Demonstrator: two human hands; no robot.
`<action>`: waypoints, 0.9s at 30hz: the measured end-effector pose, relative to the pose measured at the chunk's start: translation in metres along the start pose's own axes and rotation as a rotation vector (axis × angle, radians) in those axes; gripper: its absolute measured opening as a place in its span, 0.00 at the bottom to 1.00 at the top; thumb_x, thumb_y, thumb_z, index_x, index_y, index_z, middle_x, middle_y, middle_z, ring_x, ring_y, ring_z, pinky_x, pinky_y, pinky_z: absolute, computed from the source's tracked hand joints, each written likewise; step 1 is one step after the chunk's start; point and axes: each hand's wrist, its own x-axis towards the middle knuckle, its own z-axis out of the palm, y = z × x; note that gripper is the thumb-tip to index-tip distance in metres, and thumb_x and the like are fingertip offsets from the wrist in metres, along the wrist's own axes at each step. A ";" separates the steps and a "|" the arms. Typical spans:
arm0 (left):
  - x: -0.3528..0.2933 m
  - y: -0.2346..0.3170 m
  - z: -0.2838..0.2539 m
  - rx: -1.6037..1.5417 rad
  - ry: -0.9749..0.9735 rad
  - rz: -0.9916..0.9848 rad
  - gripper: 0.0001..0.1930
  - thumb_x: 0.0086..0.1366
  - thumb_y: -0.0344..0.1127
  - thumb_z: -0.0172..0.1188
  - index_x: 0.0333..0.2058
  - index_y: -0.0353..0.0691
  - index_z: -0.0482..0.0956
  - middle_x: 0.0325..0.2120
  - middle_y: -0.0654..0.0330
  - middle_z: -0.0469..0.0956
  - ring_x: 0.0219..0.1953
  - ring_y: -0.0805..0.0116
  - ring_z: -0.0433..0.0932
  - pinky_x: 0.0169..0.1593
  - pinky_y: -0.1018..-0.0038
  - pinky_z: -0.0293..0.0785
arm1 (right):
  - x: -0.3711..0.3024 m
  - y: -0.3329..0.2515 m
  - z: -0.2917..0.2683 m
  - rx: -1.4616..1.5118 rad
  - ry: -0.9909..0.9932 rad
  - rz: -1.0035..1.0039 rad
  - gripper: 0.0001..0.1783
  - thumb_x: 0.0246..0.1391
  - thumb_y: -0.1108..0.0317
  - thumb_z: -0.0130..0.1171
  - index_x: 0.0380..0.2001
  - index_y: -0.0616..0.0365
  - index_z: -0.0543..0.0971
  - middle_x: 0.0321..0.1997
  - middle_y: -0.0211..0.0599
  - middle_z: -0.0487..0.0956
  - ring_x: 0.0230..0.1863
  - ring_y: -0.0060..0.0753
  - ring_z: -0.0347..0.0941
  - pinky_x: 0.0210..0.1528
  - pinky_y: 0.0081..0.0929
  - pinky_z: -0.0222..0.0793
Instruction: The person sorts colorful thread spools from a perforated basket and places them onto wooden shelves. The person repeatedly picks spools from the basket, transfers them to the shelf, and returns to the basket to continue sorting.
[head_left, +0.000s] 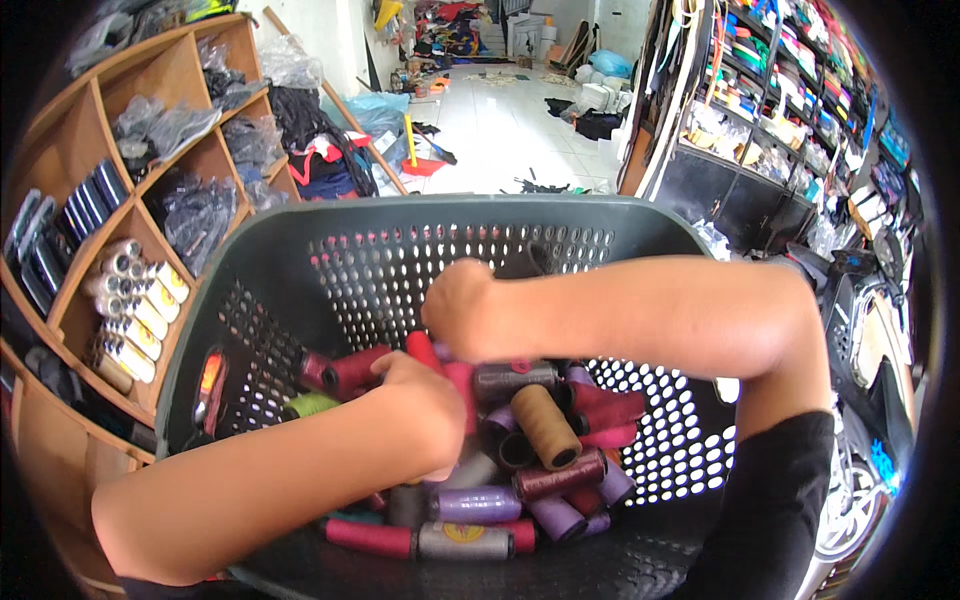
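From where I stand, the left hand (420, 408) is down among thread spools (475, 504) in the dark perforated basket (480, 208), just beside a red spool (422, 347). The right hand (462, 312) curls above, farther back. Both sets of fingers are mostly hidden; I can't tell what either grips.

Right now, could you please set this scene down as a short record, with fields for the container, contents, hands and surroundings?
Container: dark perforated basket
Contents: thread spools, including red, purple and gray ones; one tan spool lies tilted on the pile
Left hand: over the spools; grip unclear
Right hand: curled, higher in the picture than the left; grip hidden
Left side: wooden shelf with compartments
Beyond: pale tiled floor
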 end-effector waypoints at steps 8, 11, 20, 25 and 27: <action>0.053 -0.070 0.016 -0.048 0.021 -0.051 0.27 0.47 0.45 0.68 0.47 0.39 0.83 0.48 0.58 0.82 0.51 0.62 0.81 0.51 0.49 0.74 | 0.003 -0.027 0.050 0.245 -0.117 0.064 0.25 0.59 0.59 0.54 0.59 0.54 0.73 0.57 0.46 0.75 0.59 0.53 0.70 0.57 0.72 0.60; 0.074 -0.081 0.031 0.014 0.092 -0.099 0.28 0.50 0.43 0.68 0.50 0.37 0.81 0.49 0.57 0.82 0.51 0.61 0.81 0.53 0.43 0.70 | 0.009 -0.020 0.077 0.120 -0.207 0.031 0.24 0.60 0.60 0.51 0.59 0.51 0.74 0.58 0.46 0.76 0.55 0.54 0.74 0.51 0.73 0.64; 0.091 -0.066 0.057 0.118 0.119 -0.195 0.42 0.48 0.50 0.72 0.60 0.37 0.68 0.58 0.52 0.71 0.61 0.49 0.69 0.59 0.39 0.61 | -0.030 0.036 0.107 0.030 -0.393 -0.198 0.12 0.38 0.67 0.69 0.31 0.53 0.88 0.37 0.41 0.86 0.38 0.44 0.83 0.36 0.49 0.79; 0.084 -0.049 0.066 0.091 0.164 0.029 0.45 0.48 0.59 0.69 0.59 0.36 0.69 0.59 0.52 0.70 0.65 0.52 0.64 0.65 0.38 0.50 | -0.014 0.038 0.111 -0.018 -0.595 -0.130 0.23 0.21 0.65 0.81 0.31 0.51 0.88 0.41 0.38 0.86 0.42 0.40 0.82 0.43 0.34 0.78; 0.077 -0.052 0.069 -0.004 0.168 0.086 0.48 0.50 0.67 0.64 0.58 0.32 0.69 0.58 0.47 0.70 0.64 0.52 0.66 0.68 0.39 0.46 | -0.014 0.034 0.104 0.067 -0.536 -0.139 0.25 0.23 0.62 0.82 0.33 0.51 0.88 0.43 0.37 0.85 0.44 0.40 0.81 0.45 0.33 0.77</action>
